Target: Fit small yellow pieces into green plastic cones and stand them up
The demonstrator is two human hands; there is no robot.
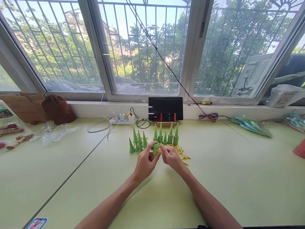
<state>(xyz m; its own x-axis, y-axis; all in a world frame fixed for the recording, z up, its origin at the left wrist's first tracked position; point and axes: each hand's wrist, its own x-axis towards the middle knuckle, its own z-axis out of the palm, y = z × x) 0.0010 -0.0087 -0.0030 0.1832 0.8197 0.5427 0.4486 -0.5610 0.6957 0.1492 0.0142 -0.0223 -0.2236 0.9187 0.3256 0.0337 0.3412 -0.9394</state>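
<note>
My left hand (145, 161) is closed on a green plastic spike (155, 150), its wide collared end up and its narrow part down. Fingers pinched together, my right hand (170, 156) is close beside the collar; whatever those fingertips hold is too small or hidden to make out. Behind my left hand stands a group of similar green spikes (139, 143), points up. Another row of upright green spikes (170, 135) stands behind my right hand. Small yellow pieces (183, 156) lie in a loose pile around and behind my right hand.
A dark tablet-like screen (165, 106) leans at the sill with a phone-like device (166, 117) before it. A power strip (124, 119) with cables sits left of it. Clear plastic wrap (53, 133) and a brown bag (58, 109) are at left, plastic-bagged items (251, 125) at right.
</note>
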